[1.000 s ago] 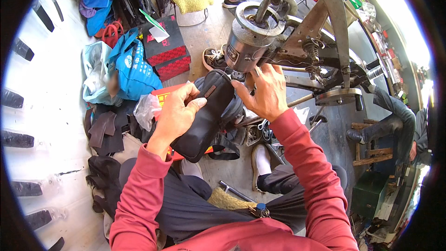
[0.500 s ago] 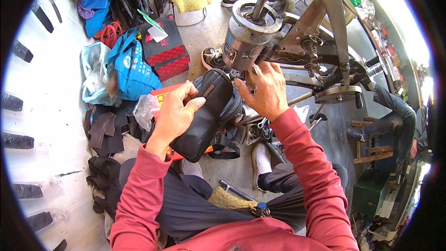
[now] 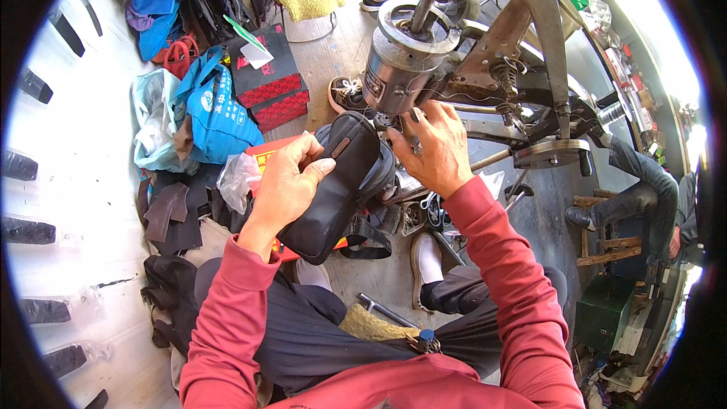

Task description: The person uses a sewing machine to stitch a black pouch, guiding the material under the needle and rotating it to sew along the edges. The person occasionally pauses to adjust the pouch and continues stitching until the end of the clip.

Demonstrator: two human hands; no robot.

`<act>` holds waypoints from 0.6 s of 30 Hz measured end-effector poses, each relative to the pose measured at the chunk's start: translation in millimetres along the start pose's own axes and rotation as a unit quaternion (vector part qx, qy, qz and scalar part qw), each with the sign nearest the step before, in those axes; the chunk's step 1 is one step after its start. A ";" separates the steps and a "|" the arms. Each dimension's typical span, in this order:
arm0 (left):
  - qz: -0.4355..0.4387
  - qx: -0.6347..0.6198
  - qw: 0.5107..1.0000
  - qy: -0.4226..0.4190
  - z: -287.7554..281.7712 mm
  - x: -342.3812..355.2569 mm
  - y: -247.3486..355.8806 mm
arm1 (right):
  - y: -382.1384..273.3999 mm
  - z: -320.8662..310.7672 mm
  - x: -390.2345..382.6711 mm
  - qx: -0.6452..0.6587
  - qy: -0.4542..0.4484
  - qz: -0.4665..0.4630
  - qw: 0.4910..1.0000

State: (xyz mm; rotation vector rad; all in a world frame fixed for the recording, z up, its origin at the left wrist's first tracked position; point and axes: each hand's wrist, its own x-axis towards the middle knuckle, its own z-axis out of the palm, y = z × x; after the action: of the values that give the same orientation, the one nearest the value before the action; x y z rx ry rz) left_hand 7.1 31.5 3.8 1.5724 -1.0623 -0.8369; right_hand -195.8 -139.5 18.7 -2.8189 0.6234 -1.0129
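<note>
A black bag [image 3: 330,197] with a small brown patch and a dangling strap slants beneath the metal head of a sewing machine [image 3: 397,76], its upper end close to the presser foot. My left hand [image 3: 288,185] pinches the bag's left edge between thumb and bent fingers. Just right of the presser foot is my right hand [image 3: 437,148], its fingers curled at a small dark part under the machine head. The thumb points toward the bag's upper end. What the right fingertips hold is partly hidden and too small to name.
A handwheel with a crank [image 3: 551,154] stands right of my right hand. On the left lie a blue bag [image 3: 219,117], dark boxes [image 3: 266,72] and leather scraps [image 3: 168,212]. Scissors [image 3: 433,210] lie below the machine. Another person's leg [image 3: 640,189] is at the right.
My right hand has shifted very slightly to the right, its thumb with it. My left hand and the bag look the same.
</note>
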 end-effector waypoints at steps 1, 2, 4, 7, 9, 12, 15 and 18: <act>0.001 -0.001 1.000 0.000 0.1 0.0 0.1 | -0.2 -0.3 0.0 -0.005 -0.003 0.002 1.000; 0.003 0.001 1.000 0.000 0.0 -0.1 0.1 | -0.4 -0.7 0.0 -0.001 -0.004 0.002 1.000; 0.005 0.005 1.000 0.000 -0.2 -0.2 0.1 | -0.9 -2.0 -0.1 -0.005 -0.005 0.003 1.000; 0.003 0.004 1.000 -0.002 -0.2 -0.1 -0.3 | -1.6 -4.3 -1.0 -0.006 -0.042 0.030 0.999; 0.002 0.002 1.000 -0.001 0.6 0.4 -0.8 | -1.2 -5.1 -0.9 -0.005 -0.049 0.035 0.998; 0.002 -0.001 1.000 -0.001 0.7 0.8 -1.0 | -0.3 -5.3 0.4 0.002 -0.034 0.015 0.999; -0.002 0.000 1.000 -0.002 0.5 0.7 -0.7 | 0.5 -7.6 1.5 0.007 -0.039 0.002 0.999; 0.000 0.004 1.000 -0.001 0.7 0.4 -0.8 | 2.7 -16.1 1.6 0.021 -0.093 0.004 0.995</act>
State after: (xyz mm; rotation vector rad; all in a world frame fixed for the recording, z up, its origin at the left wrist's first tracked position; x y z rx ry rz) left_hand 6.7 31.0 2.9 1.5786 -1.0673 -0.8354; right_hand -205.7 -141.6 31.6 -2.8264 0.5850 -0.7422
